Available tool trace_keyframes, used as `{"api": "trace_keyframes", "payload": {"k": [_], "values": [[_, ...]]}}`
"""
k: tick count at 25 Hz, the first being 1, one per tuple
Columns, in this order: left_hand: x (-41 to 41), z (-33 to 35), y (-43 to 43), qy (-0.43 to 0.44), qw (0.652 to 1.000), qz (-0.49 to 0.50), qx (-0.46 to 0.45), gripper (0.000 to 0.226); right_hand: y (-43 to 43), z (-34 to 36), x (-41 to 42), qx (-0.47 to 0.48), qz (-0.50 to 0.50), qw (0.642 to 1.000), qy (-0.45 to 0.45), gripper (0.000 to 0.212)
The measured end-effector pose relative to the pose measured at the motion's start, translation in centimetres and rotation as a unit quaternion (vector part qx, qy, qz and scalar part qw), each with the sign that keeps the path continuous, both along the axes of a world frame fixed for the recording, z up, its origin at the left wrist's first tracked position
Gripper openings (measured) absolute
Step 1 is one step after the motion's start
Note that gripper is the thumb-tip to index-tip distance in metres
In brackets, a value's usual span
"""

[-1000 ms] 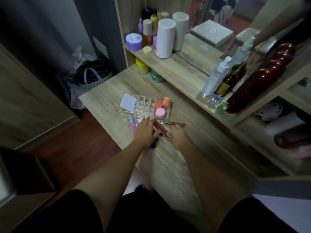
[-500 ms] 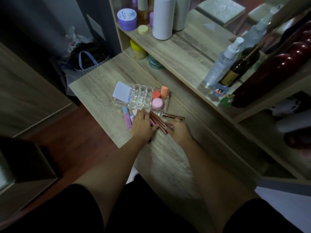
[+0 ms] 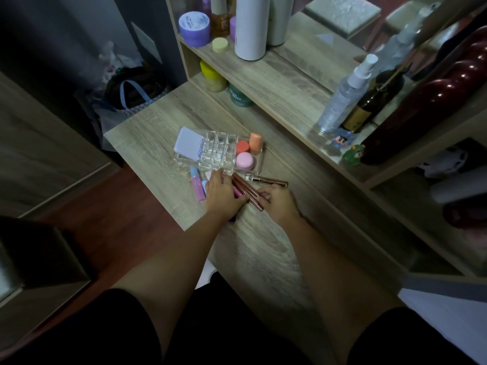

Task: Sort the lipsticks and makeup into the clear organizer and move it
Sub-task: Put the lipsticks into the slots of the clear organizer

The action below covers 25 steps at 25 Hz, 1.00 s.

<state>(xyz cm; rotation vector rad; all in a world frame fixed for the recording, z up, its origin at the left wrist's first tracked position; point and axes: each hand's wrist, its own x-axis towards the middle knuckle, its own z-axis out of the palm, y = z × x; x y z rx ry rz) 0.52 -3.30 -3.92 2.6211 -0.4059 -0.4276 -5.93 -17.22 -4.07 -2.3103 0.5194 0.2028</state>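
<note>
A clear organizer (image 3: 220, 143) stands on the wooden desk. A white compact (image 3: 187, 144) leans in its left end. An orange-red pot (image 3: 242, 147), a peach tube (image 3: 255, 139) and a pink pot (image 3: 245, 160) fill its right end. The middle cells look empty. In front of it lie two brown lipstick tubes (image 3: 246, 187), a gold-capped tube (image 3: 271, 181) and a pink tube with a blue cap (image 3: 197, 186). My left hand (image 3: 222, 197) lies over a cluster of tubes, thumb and fingers around a pink lipstick (image 3: 238, 192). My right hand (image 3: 278, 205) pinches the near end of the brown tubes.
A raised shelf (image 3: 276, 83) runs along the desk's back with a tall white cylinder (image 3: 251, 27), a purple jar (image 3: 194, 28), a spray bottle (image 3: 345, 93), a dark bottle (image 3: 369, 106) and small figurines (image 3: 354, 155). Jars stand under it. A bag (image 3: 131, 93) sits on the floor, left.
The view has dipped down and drawn closer to the desk. My right hand has slid left onto the near end of the brown tubes. My left hand stays over the cluster.
</note>
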Motion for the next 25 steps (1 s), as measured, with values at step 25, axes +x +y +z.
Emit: {"api": "trace_keyframes", "payload": {"k": [25], "values": [[8.0, 9.5, 7.7, -0.062, 0.942, 0.073, -0.321, 0.025, 3.7, 4.7, 3.2, 0.204, -0.056, 0.973, -0.095, 0.016]]}}
